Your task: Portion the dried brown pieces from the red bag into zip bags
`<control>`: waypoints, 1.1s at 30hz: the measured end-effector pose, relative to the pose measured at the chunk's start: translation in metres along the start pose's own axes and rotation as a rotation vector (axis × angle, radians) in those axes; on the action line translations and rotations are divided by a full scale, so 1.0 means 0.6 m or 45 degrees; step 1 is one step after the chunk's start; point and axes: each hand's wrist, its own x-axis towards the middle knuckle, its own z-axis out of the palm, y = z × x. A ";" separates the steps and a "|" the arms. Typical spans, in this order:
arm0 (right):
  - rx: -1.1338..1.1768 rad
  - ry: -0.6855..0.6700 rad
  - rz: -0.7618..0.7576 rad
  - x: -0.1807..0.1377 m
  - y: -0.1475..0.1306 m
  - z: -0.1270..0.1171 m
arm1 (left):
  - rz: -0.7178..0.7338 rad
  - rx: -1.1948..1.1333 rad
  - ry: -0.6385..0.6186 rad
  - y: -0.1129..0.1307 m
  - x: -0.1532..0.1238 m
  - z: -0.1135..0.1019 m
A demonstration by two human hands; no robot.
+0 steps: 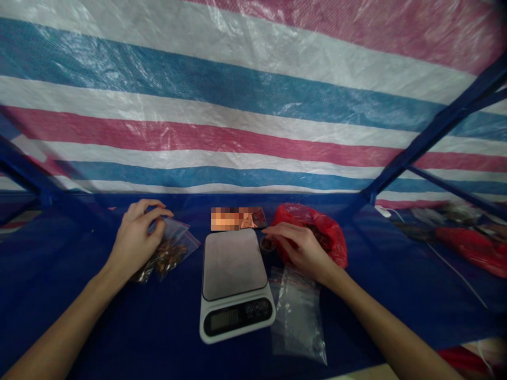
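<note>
Your left hand [137, 232] is hovering at the filled zip bags [171, 258], its fingers curving loosely and a gap showing between thumb and forefinger; whether any fingertip is touching the plastic, you cannot tell. Your right hand [303, 245] is reaching across the front of an open red bag [336, 237], its fingers lying close together and pointing to a small round cup [268, 244]; you cannot tell whether they are pinching anything. Between your hands a white scale [235, 266] is sitting with its plate bare, and flat clear bags [301, 316] are lying just beside it, below your right wrist. All this is resting on a dark blue worktop [158, 327]. Beyond, red, white and blue striped sheeting [237, 79] is forming the wall, and blue bars [420, 137] are slanting up at both sides. Your right hand is hiding part of the red bag and its brown contents, pixelation is covering much of a flat orange panel [259, 217] behind the scale, and the frame is cutting off another red bundle [475, 248] at far right. The scale's display [225, 319] is showing faint digits, too dim to read surely, and its button marks are blurring.
</note>
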 end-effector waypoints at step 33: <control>-0.472 -0.028 0.227 -0.017 0.076 -0.130 | 0.028 0.069 -0.078 0.007 0.002 -0.006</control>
